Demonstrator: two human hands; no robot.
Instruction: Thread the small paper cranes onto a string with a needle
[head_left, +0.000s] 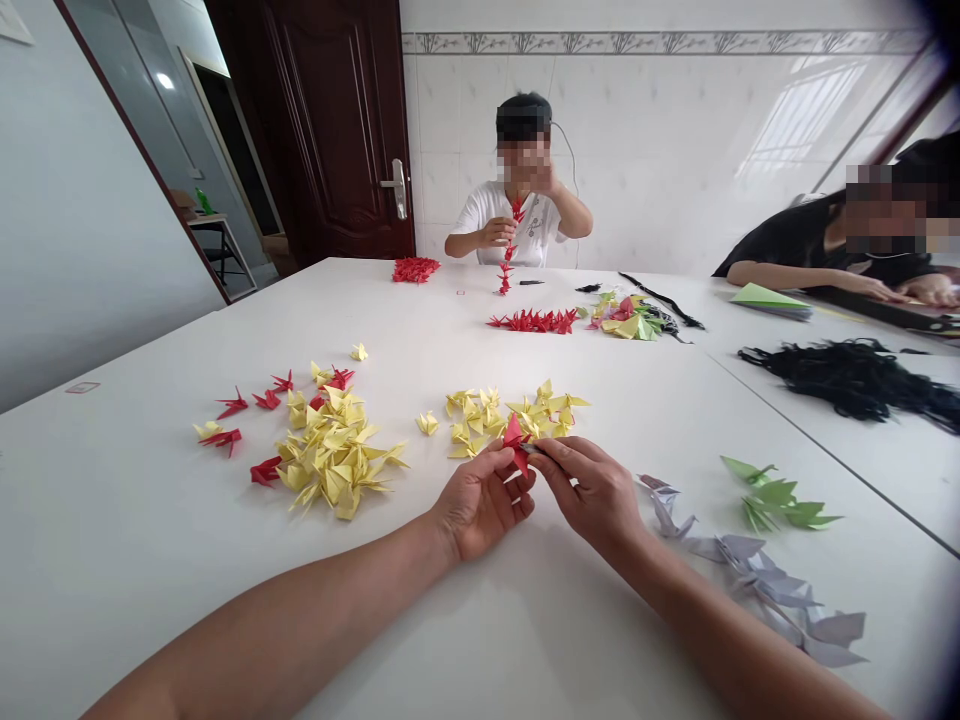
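Red paper crane (513,432), likely light and crushable — best held by its folded body — is pinched in my left hand (486,505), near the yellow cranes (469,412); my right hand (600,490) pinches a dark sliver (530,448).

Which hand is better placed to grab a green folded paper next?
Probably the right hand: the green folded papers lie on its side. The left hand is farther off, holding the red folded paper. The right, though, pinches a small dark item.

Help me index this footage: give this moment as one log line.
left hand: holds red paper crane | right hand: holds small dark object at crane | nearby: yellow cranes, grey cranes
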